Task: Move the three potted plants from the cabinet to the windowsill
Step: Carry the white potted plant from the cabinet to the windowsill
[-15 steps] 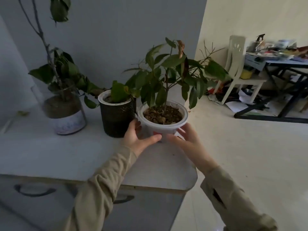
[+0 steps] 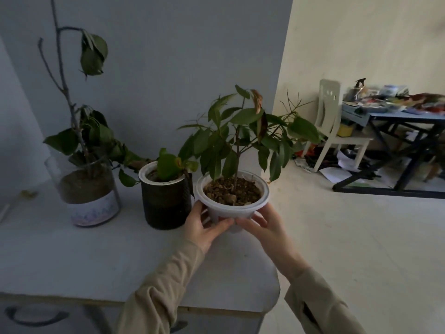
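The cabinet [image 2: 72, 261] runs out of view at the left and bottom edges. On it stand a glass jar plant [image 2: 89, 189] and a black pot [image 2: 166, 203]. Beside them, the left hand [image 2: 204, 227] and right hand [image 2: 262, 227] clasp the white pot [image 2: 232, 201]; their fingers hide its base, so whether it touches the top is unclear.
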